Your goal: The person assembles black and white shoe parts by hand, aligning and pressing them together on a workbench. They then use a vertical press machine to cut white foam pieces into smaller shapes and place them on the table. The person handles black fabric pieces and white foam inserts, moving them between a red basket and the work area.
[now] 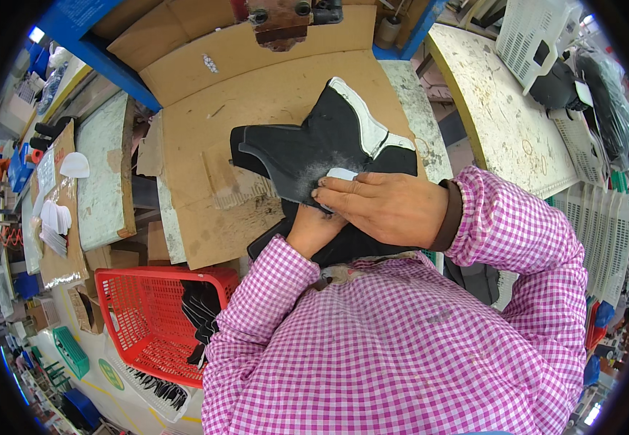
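A black boot upper (303, 148) lies over the cardboard-covered work surface in front of me, with white lining along its far right edge and a pale dusty patch near its middle. My right hand (394, 209) is laid over this patch, fingers together, pressing a small white piece (342, 174) whose edge shows above the fingertips. Under it, my left hand (316, 226) reaches in at the near edge of the upper. Its fingers are hidden by the upper and the right hand. More black material (361, 245) shows below my hands.
Cardboard (198, 196) lines the surface, and a machine head (279, 27) hangs above its far side. At left are a red basket (162, 272) with black pieces and a side table holding white pieces (55, 217). A worn table (499, 109) with white crates (535, 43) stands right.
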The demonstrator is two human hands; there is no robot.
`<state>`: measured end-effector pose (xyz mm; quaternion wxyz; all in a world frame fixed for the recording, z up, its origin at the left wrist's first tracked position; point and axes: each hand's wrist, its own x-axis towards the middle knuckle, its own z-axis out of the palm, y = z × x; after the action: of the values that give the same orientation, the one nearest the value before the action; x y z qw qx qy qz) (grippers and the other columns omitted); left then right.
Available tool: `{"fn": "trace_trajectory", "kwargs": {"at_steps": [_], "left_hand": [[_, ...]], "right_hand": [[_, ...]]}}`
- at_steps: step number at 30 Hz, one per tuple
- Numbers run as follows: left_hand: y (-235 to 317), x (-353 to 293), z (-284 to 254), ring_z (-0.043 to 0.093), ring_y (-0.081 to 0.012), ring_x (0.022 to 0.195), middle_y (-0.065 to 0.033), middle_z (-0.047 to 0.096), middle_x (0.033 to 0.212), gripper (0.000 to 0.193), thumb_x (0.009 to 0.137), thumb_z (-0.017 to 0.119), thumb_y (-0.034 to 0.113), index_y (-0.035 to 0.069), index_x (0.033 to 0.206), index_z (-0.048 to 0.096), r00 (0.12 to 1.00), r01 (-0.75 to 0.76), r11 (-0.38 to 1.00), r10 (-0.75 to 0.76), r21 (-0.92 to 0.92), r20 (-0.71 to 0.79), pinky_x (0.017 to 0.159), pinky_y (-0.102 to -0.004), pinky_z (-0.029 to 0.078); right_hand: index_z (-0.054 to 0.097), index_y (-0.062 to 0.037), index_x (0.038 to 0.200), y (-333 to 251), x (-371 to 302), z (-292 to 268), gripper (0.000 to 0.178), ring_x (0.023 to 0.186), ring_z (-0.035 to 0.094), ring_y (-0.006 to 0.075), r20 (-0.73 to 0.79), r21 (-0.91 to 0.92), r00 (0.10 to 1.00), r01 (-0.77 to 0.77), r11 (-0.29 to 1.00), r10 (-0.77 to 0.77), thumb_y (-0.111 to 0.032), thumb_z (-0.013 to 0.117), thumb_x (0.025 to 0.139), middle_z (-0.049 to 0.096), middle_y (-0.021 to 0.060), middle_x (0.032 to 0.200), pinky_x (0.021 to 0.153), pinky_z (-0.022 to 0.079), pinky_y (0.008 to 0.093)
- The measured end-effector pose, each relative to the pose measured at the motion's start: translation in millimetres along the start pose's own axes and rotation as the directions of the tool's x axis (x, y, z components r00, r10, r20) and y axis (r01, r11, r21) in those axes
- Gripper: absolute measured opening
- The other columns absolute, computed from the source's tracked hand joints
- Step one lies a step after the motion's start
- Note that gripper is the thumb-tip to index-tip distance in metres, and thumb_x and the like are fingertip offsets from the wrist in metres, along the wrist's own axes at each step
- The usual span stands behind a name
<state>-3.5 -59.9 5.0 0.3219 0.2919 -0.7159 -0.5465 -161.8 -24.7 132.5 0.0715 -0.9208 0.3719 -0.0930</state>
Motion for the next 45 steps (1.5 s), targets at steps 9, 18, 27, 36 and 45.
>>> {"fn": "trace_trajectory", "kwargs": {"at_steps": [9, 18, 27, 36, 45], "left_hand": [[-0.4, 3.8, 2.0, 0.062, -0.0253, 0.078, -0.0146, 0.060, 0.095, 0.026, 0.082, 0.052, -0.002, 0.000, 0.108, 0.053, 0.947, 0.261, 0.925, -0.301, -0.278, -0.112, 0.058, -0.0320, 0.052], [26.3, -14.6, -53.5, 0.064, -0.0244, 0.076, -0.0142, 0.061, 0.096, 0.029, 0.081, 0.057, -0.003, -0.002, 0.110, 0.050, 0.826, 0.114, 0.579, -0.506, -0.808, -0.247, 0.054, -0.0320, 0.055], [29.7, -23.4, -39.4, 0.061, -0.0208, 0.073, -0.0122, 0.059, 0.091, 0.028, 0.080, 0.060, -0.002, -0.002, 0.106, 0.051, 0.834, 0.036, 0.756, -0.383, -0.654, -0.396, 0.052, -0.0289, 0.051], [3.5, -37.9, -17.4, 0.060, -0.0192, 0.062, -0.0119, 0.061, 0.086, 0.020, 0.082, 0.058, 0.000, -0.005, 0.101, 0.055, 0.840, 0.058, 0.879, -0.300, -0.474, -0.453, 0.053, -0.0275, 0.051], [-18.7, -40.7, -7.2, 0.056, -0.0138, 0.058, -0.0093, 0.062, 0.081, 0.015, 0.088, 0.057, 0.007, -0.006, 0.096, 0.059, 0.813, 0.098, 0.989, -0.142, -0.107, -0.565, 0.049, -0.0241, 0.046]], "right_hand": [[0.054, -0.0057, 0.122, 6.5, 2.1, -10.2, 0.048, 0.129, 0.036, 0.0244, 0.085, -0.189, 0.993, 0.100, 0.977, -0.085, -0.013, 0.060, 0.075, 0.040, 0.0085, 0.139, 0.108, 0.024, 0.0459], [0.030, -0.0105, 0.140, 31.7, -87.5, -9.5, 0.092, 0.125, 0.041, 0.0314, -0.220, 0.458, 0.803, -0.417, 0.785, 0.554, -0.037, 0.078, 0.066, 0.039, 0.0205, 0.137, 0.099, 0.035, 0.0415], [0.034, -0.0077, 0.137, 33.6, -92.8, 64.0, 0.078, 0.068, 0.053, 0.0154, 0.088, 0.814, 0.622, -0.495, 0.304, 0.778, -0.022, 0.076, 0.074, 0.056, 0.0073, 0.074, 0.067, 0.044, 0.0273], [0.047, -0.0116, 0.123, 53.7, -91.4, 85.5, 0.057, 0.066, 0.056, 0.0240, 0.041, 0.501, 0.689, -0.641, 0.581, 0.724, -0.017, 0.074, 0.073, 0.056, 0.0098, 0.070, 0.062, 0.046, 0.0322], [0.052, -0.0071, 0.103, 24.5, -81.2, 91.1, 0.023, 0.098, 0.053, 0.0246, -0.205, -0.206, 0.893, -0.440, 0.874, 0.402, -0.012, 0.054, 0.080, 0.055, 0.0093, 0.102, 0.081, 0.043, 0.0360]]}}
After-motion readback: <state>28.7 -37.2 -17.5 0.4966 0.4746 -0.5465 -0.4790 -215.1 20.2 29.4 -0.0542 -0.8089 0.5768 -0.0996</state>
